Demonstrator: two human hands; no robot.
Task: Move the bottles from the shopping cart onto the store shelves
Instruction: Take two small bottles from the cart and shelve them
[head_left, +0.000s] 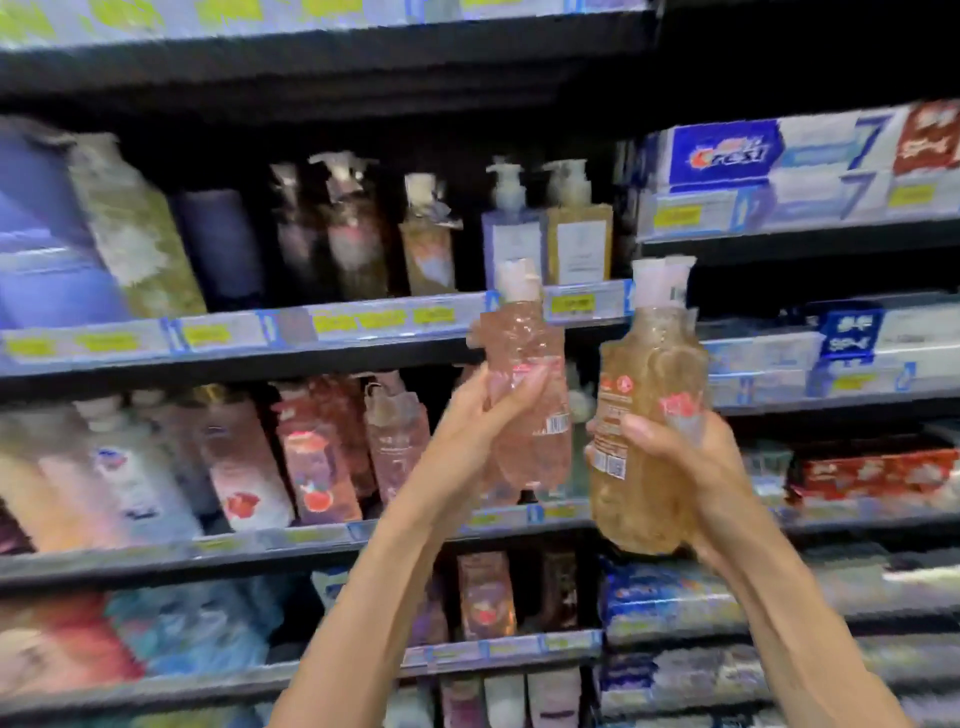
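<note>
We saw both forearms reaching up from the bottom of the view, each hand holding a bottle in front of the shelving. The right hand (675, 457) was curled round the lower half of an amber bottle (649, 415), fingers wrapped across its label and barcode, thumb side toward us; the bottle stood nearly upright with its pale cap at the top, level with the price strip of the upper shelf (395, 319). The left hand (483, 415) held a pink bottle (527, 384) with fingers laid along its side and thumb behind, the grip closing on the bottle's middle. That bottle leaned slightly left, its cap just below two pump bottles (550, 228) standing on the upper shelf. The two held bottles were near each other but apart, a gap showing between them.

Behind the hands, the middle shelf (291, 538) carried a row of pink and white pump bottles, much blurred. Below it another shelf (498, 649) held more bottles and soft packs. The upper shelf bore dark, brown and purple bottles and a large boxed pack at the far left. To the right, a separate bay held toothpaste boxes (769, 156), blue, white and red, stacked on several levels. Yellow price tags ran along the shelf edges; we could not read them.
</note>
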